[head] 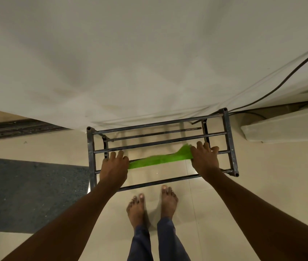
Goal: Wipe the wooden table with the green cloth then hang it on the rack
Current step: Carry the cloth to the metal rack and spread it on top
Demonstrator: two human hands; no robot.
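Note:
A bright green cloth (pixel 158 160) is stretched out between both hands over the top bars of a dark metal rack (pixel 229 140) that stands on the tiled floor against a white wall. My left hand (pixel 114 165) grips the cloth's left end above the rack's near left part. My right hand (pixel 205 159) grips the right end, where the cloth bunches up near a middle bar. The cloth looks blurred. The wooden table is not in view.
A grey mat (pixel 34 193) lies on the floor to the left. A dark cable (pixel 288 74) runs down the wall at right, above a white box (pixel 284 127). My bare feet (pixel 151 206) stand just before the rack.

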